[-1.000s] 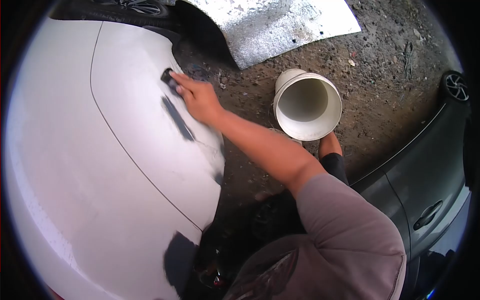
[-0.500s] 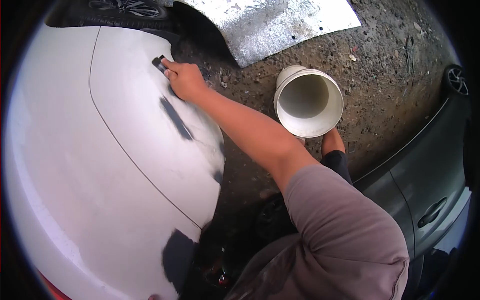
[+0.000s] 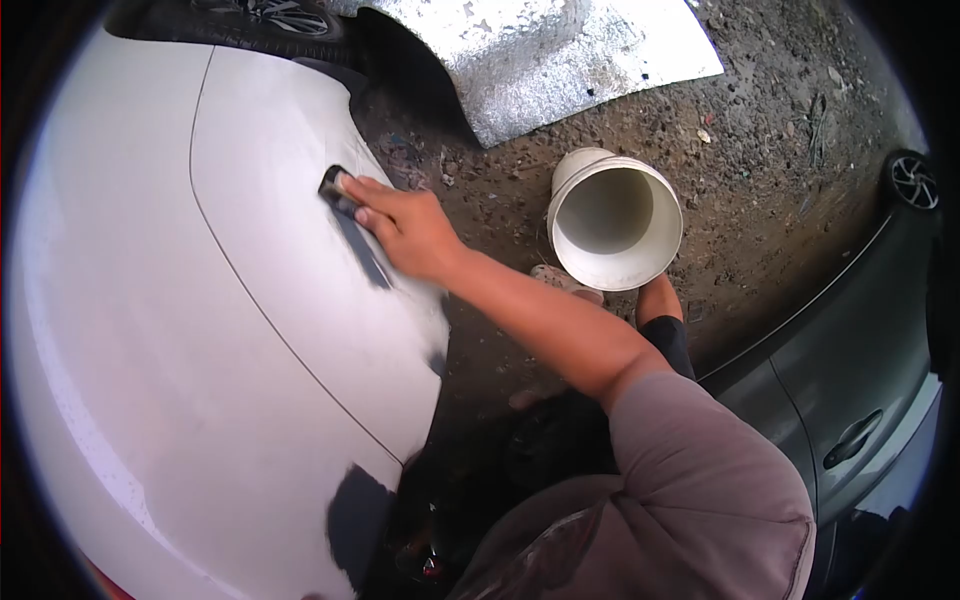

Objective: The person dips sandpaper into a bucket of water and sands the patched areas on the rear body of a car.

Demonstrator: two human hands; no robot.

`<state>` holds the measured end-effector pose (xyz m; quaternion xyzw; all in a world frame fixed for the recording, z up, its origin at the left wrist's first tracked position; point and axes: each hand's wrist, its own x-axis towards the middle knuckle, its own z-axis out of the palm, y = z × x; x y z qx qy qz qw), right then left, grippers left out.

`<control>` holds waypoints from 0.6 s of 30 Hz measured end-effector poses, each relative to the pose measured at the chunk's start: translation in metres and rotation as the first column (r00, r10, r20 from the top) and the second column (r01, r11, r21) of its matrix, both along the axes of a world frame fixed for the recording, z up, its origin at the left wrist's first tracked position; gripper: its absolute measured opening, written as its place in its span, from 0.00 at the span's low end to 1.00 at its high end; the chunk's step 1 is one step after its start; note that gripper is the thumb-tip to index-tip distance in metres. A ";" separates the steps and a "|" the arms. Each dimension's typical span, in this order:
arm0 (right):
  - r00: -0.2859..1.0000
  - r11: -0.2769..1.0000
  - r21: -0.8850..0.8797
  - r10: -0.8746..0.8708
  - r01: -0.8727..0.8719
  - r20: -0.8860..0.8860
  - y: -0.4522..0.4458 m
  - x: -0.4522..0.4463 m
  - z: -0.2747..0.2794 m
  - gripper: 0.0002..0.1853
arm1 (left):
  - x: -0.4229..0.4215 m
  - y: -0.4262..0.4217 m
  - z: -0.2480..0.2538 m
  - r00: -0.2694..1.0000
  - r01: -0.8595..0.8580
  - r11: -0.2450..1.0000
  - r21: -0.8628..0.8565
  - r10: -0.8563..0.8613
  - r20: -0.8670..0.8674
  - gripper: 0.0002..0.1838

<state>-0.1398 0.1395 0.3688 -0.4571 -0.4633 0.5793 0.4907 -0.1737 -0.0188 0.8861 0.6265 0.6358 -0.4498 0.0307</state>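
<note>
My right hand (image 3: 410, 228) is closed around a small black block (image 3: 331, 184), which looks like a sanding block. The block lies against the white car panel (image 3: 270, 230), close to its curved edge. Just below my fingers runs a dark grey streak (image 3: 366, 258) on the paint, its upper end covered by the block and hand. A larger dark grey patch (image 3: 358, 520) marks the panel nearer to me. My left hand cannot be made out.
A white bucket (image 3: 668, 225) stands on the dirt ground beside a bare leg (image 3: 658, 298). Silvery sheeting (image 3: 560, 70) lies at the top, near a car wheel (image 3: 265, 18). To the right is a dark car (image 3: 850, 330).
My right hand has slid the sanding block down along the panel, towards me, onto the upper end of the grey streak. The view has shifted slightly.
</note>
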 end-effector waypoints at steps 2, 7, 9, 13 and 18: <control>1.000 0.999 0.051 0.002 -0.001 -0.030 -0.027 0.000 0.007 0.22 | 0.000 0.002 0.007 1.000 0.016 0.999 -0.050 -0.017 -0.019 0.37; 0.984 0.937 -0.327 0.157 -0.121 0.087 0.070 -0.013 -0.008 0.23 | 0.012 0.004 -0.007 0.999 -0.029 0.996 0.085 0.027 0.029 0.34; 0.992 0.951 -0.297 0.113 -0.089 0.064 0.054 -0.014 -0.006 0.23 | 0.009 0.001 -0.009 0.999 -0.008 0.993 0.116 0.003 0.045 0.33; 1.000 1.000 -0.014 0.004 -0.004 0.013 -0.035 0.012 0.026 0.23 | 0.014 0.008 -0.009 0.999 -0.027 0.994 0.102 0.023 0.041 0.29; 0.996 0.998 0.037 -0.062 0.060 0.070 -0.022 0.001 0.021 0.23 | -0.010 -0.002 -0.040 0.970 0.181 0.919 0.351 -0.226 0.091 0.24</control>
